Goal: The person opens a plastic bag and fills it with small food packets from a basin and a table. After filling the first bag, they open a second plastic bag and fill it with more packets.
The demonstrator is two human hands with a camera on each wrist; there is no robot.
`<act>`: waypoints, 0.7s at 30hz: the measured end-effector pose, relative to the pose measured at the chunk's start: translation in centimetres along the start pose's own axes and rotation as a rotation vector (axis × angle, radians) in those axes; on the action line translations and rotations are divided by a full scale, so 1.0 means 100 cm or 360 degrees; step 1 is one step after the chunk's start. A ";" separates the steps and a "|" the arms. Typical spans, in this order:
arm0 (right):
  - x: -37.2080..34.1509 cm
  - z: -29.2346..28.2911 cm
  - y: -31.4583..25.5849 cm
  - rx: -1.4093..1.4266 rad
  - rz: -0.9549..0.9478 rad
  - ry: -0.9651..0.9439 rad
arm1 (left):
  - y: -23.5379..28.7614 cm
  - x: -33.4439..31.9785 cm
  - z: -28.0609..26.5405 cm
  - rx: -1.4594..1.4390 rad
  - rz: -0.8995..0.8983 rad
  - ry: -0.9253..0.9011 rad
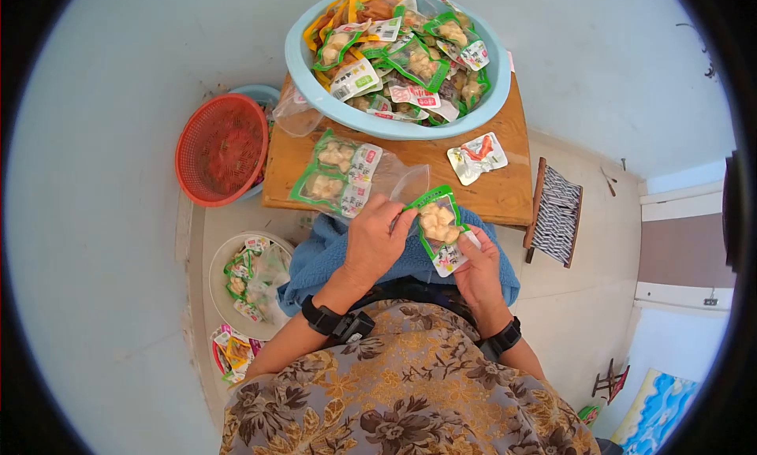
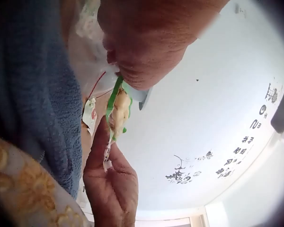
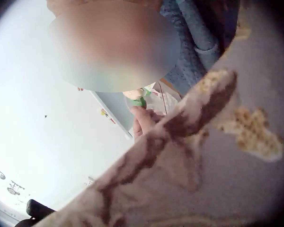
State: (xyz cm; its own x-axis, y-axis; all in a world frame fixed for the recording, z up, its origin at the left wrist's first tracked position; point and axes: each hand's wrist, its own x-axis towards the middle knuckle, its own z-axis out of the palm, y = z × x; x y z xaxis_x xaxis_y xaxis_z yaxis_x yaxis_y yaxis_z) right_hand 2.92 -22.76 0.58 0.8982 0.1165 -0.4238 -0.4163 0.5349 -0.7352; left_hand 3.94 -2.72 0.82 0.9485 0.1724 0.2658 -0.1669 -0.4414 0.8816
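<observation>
A small green-edged snack packet (image 1: 438,223) with pale, lumpy pieces behind its clear window is held up between the two hands, over the lap. The left hand (image 1: 374,242) pinches its upper corner, while the right hand (image 1: 479,275) grips its white lower end with the thumb across the front. In the left wrist view the packet (image 2: 118,113) appears nearly edge-on. Just beyond the left hand, a clear plastic bag (image 1: 406,185) lies on the wooden table (image 1: 290,159) with similar green packets (image 1: 335,157) in it. The left hand overlaps the bag's near edge.
A light-blue basin (image 1: 298,57) heaped with packets stands on the table's far side. Nearer lies a white packet (image 1: 478,158) with a red picture. Leftward are a red basket (image 1: 189,151) and a pale tub (image 1: 217,277) holding packets; a woven stool (image 1: 555,216) stands right.
</observation>
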 end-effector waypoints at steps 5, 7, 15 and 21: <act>0.001 0.005 -0.016 -0.0160 -0.0022 -0.0001 | -0.001 -0.002 0.001 0.0197 0.0244 0.0048; 0.002 0.008 -0.020 -0.0231 -0.0044 -0.0005 | 0.004 -0.003 0.000 0.0242 0.0230 -0.0001; 0.009 0.016 -0.021 -0.0292 0.0169 -0.0240 | 0.010 -0.005 0.000 0.0504 0.0353 -0.0121; 0.029 0.035 -0.014 -0.0312 0.0236 -0.0390 | 0.013 -0.002 0.000 0.0482 0.0426 -0.0091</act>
State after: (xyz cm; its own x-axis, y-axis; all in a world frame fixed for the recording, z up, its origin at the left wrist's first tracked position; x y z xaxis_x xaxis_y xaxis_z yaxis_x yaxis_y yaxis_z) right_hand 6.59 -20.23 2.19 0.8232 0.3912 -0.4115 -0.5427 0.3287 -0.7729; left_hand 3.50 -3.35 1.90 0.8971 -0.0293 0.4408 -0.3312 -0.7049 0.6272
